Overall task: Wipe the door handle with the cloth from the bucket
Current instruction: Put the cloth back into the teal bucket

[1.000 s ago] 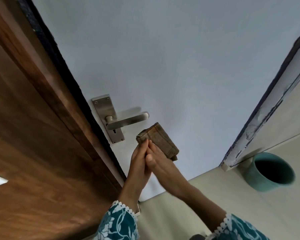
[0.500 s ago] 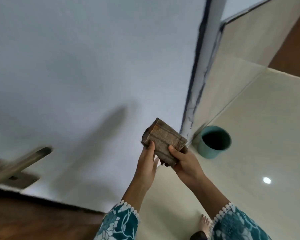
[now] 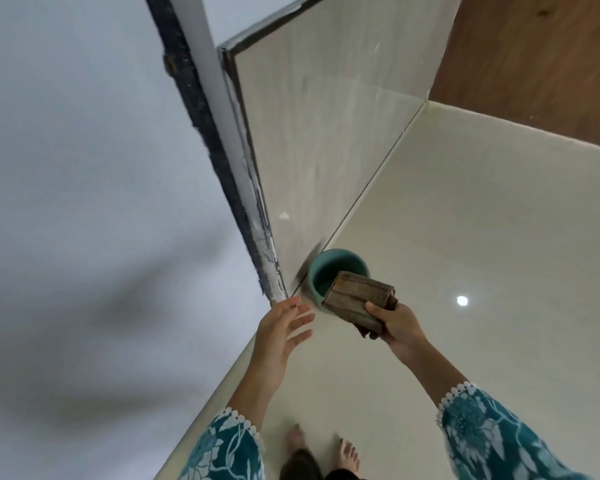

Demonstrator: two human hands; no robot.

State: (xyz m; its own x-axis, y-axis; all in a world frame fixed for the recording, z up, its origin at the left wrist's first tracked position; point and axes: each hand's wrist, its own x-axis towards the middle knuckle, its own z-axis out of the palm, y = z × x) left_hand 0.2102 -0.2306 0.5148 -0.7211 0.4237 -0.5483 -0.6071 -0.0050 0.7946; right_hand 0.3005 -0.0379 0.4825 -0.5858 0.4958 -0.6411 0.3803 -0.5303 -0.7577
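Observation:
A folded brown cloth (image 3: pixel 357 299) is gripped in my right hand (image 3: pixel 397 323), held in the air just in front of and above the teal bucket (image 3: pixel 338 263). The bucket stands on the floor against the wall, beside the door's hinge edge. My left hand (image 3: pixel 283 327) is open with fingers spread, to the left of the cloth and apart from it, close to the white door (image 3: pixel 84 202). The door handle is out of view.
The door's dark edge and frame (image 3: pixel 222 150) run diagonally down to the bucket. A beige tiled wall (image 3: pixel 326 133) meets the glossy beige floor (image 3: pixel 482 237). A brown wooden panel (image 3: pixel 534 64) stands at the top right. My bare feet (image 3: pixel 326 452) are on the floor below.
The view swung right, away from the handle, which left the frame. My left hand let go of the cloth. My right hand carried the cloth down toward the bucket.

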